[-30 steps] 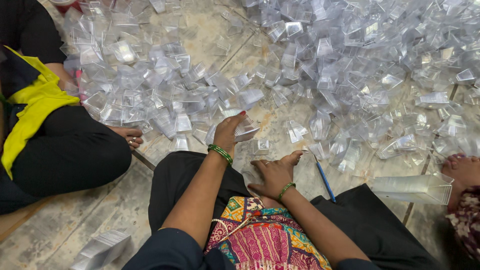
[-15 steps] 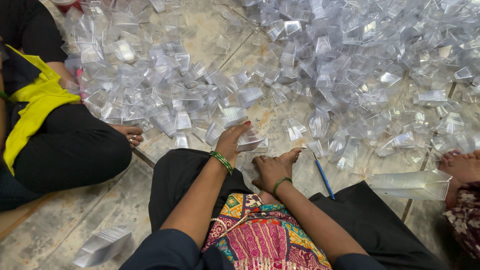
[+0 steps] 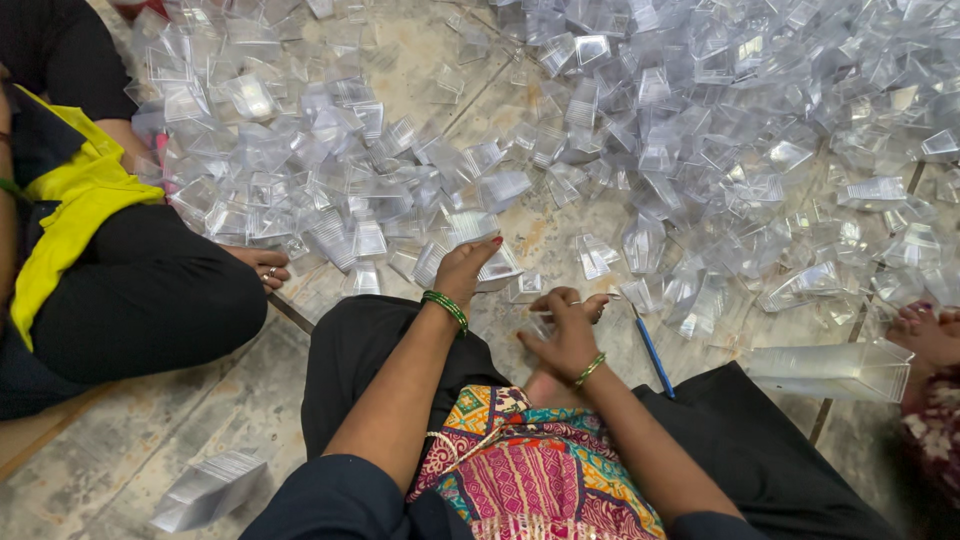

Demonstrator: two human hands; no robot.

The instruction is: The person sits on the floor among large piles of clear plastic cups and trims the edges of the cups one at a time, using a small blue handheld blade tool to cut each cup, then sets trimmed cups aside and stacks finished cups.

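My left hand (image 3: 465, 272) reaches forward and its fingers close over a clear plastic container (image 3: 497, 268) at the near edge of a big heap of clear plastic containers (image 3: 640, 120) on the floor. My right hand (image 3: 566, 328) hovers just above my lap with its fingers curled. Something small and clear may be in it, but I cannot tell. Both wrists carry green bangles. A blue pen (image 3: 651, 352) lies on the floor right of my right hand.
A nested stack of clear containers (image 3: 835, 370) lies at the right, and another stack (image 3: 205, 490) at the lower left. A person in black with a yellow cloth (image 3: 70, 215) sits at the left, foot (image 3: 262, 266) by the heap. Another person's foot (image 3: 925, 335) shows at the right edge.
My right hand has lifted off the floor and curled its fingers. My left hand stays on the clear container, shifted slightly nearer.
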